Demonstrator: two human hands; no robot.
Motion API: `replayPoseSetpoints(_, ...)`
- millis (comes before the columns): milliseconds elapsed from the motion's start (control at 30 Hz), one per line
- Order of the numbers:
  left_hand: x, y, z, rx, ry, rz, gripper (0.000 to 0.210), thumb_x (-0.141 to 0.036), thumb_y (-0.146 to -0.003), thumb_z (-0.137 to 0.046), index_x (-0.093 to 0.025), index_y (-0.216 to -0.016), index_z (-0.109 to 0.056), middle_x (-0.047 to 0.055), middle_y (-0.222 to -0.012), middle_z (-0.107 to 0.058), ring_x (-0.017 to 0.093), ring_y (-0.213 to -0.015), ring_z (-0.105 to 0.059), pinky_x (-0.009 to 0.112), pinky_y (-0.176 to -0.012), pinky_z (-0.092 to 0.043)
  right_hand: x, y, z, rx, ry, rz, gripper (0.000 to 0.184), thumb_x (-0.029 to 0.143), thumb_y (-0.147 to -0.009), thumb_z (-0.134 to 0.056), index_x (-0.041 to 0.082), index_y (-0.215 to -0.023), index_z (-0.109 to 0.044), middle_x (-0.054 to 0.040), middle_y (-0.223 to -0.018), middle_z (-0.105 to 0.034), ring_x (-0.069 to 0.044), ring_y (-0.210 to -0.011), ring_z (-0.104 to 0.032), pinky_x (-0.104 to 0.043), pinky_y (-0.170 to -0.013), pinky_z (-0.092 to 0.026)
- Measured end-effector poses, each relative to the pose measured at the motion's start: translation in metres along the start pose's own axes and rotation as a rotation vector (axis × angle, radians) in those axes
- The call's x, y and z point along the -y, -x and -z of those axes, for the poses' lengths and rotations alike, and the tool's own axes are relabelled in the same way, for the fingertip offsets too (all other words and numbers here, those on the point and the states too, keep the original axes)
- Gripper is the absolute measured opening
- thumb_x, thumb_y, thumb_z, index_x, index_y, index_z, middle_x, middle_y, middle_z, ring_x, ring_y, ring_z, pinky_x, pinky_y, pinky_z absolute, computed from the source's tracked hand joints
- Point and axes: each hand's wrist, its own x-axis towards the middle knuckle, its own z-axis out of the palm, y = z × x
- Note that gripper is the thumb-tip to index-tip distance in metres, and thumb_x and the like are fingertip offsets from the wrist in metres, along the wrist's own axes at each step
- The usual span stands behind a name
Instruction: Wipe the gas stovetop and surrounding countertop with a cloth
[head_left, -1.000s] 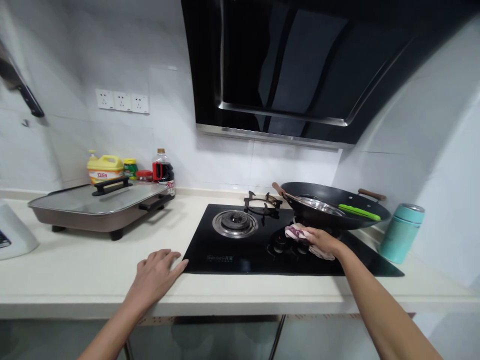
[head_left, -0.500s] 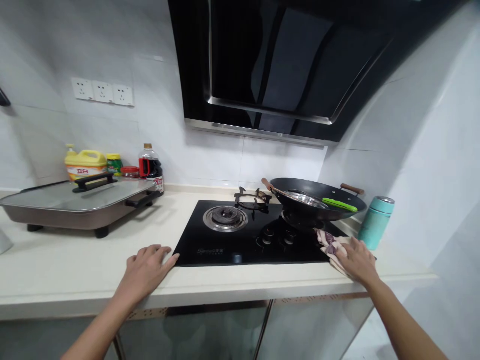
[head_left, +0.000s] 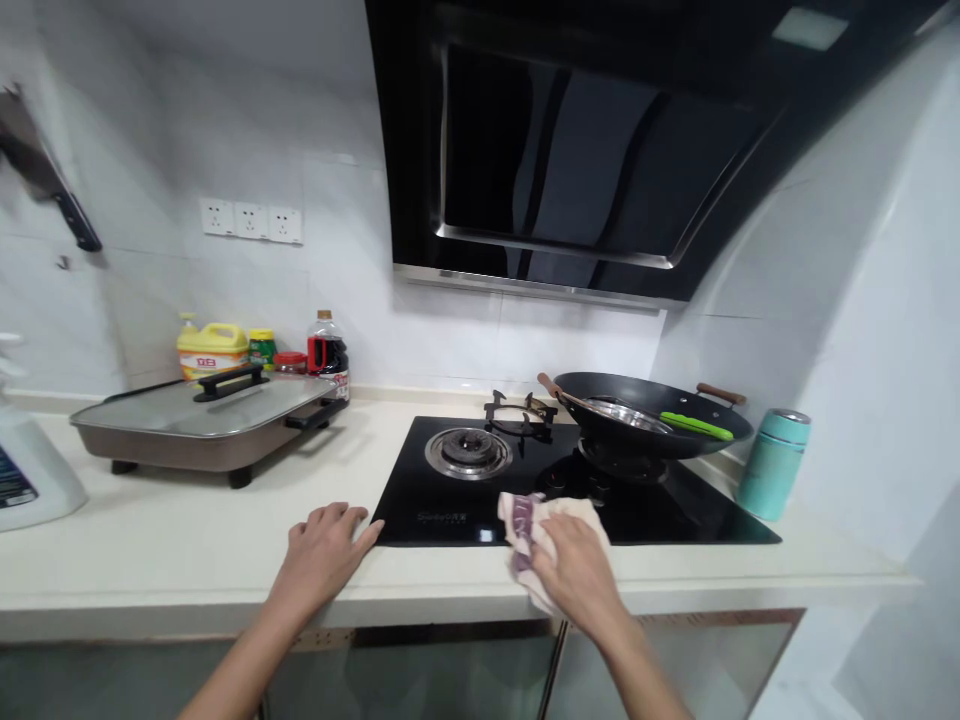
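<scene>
My right hand (head_left: 576, 568) presses a pale cloth with purple patches (head_left: 525, 520) against the front edge of the black glass gas stove (head_left: 420, 500), over the area just before the control knobs. Its fingers are bent over the cloth. My left hand (head_left: 326, 550) rests on the cream countertop (head_left: 225, 545), fingers spread, the thumb touching the stove's front left corner. On the left burner (head_left: 469, 453) no pan support sits; a black pan support (head_left: 523, 412) lies behind it. A black wok (head_left: 645, 400) with a metal lid and a green-handled utensil (head_left: 697, 427) stands on the right burner.
To the right stands a turquoise flask (head_left: 774, 465). An electric griddle with a glass lid (head_left: 180, 408) occupies the left counter, beside a white spray bottle (head_left: 34, 470). Bottles and jars, including soy sauce (head_left: 328, 355), line the wall. The range hood (head_left: 540, 160) hangs above.
My right hand has slid the cloth leftward along the stove's front, from its right corner to near the middle. The left hand stays at the left corner. The view has shifted left.
</scene>
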Motion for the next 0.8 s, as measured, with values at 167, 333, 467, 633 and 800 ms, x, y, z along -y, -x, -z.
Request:
replayPoseSetpoints(167,0.008,-0.006,-0.001,0.040,0.057,0.029,0.051,-0.047,-0.103,-0.031,-0.028,-0.129,-0.071,0.011,-0.141,-0.065,0.034,-0.131,-0.056,0.052,-0.104,-0.042,0.093,-0.043,-0.014,0.284,-0.139,-0.012,0.055,0.048,-0.094,-0.058,0.017,-0.140,-0.060,-0.0164,-0.159,-0.047,-0.037,-0.152,-0.035,-0.055,-0.127,-0.024)
replayPoseSetpoints(333,0.020,-0.017,-0.003,0.062,0.143,0.083,0.058,-0.051,-0.104,-0.024,-0.027,-0.125,-0.072,0.011,-0.138,-0.068,0.035,-0.132,-0.057,0.054,-0.106,-0.042,0.160,-0.032,-0.035,0.280,-0.323,0.299,0.047,0.054,-0.093,-0.063,0.027,-0.132,-0.061,-0.0065,-0.158,-0.048,-0.033,-0.153,-0.033,-0.054,-0.128,-0.022)
replayPoseSetpoints(467,0.027,-0.023,-0.005,0.042,0.221,0.119,0.060,-0.055,-0.103,-0.025,-0.026,-0.119,-0.076,0.010,-0.137,-0.070,0.037,-0.131,-0.059,0.056,-0.108,-0.042,0.171,-0.001,-0.043,0.147,-0.311,0.373,0.047,0.048,-0.095,-0.066,0.029,-0.136,-0.053,-0.0043,-0.155,-0.049,-0.029,-0.152,-0.032,-0.052,-0.125,-0.027)
replayPoseSetpoints(633,0.026,-0.023,-0.002,0.028,0.215,0.105,0.062,-0.059,-0.100,-0.028,-0.025,-0.125,-0.074,0.011,-0.140,-0.069,0.039,-0.135,-0.057,0.058,-0.110,-0.041,0.131,0.030,-0.046,0.042,-0.256,0.410,0.060,0.036,-0.083,-0.081,0.030,-0.134,-0.051,-0.0031,-0.153,-0.052,-0.029,-0.148,-0.037,-0.050,-0.119,-0.034)
replayPoseSetpoints(800,0.021,-0.019,0.001,0.044,0.202,0.098,0.060,-0.060,-0.098,-0.034,-0.025,-0.126,-0.073,0.012,-0.142,-0.068,0.038,-0.138,-0.055,0.057,-0.109,-0.043,0.047,0.054,-0.042,-0.172,-0.086,0.320,0.087,0.024,-0.069,-0.087,0.026,-0.145,-0.045,-0.0109,-0.145,-0.060,-0.032,-0.141,-0.047,-0.053,-0.119,-0.033)
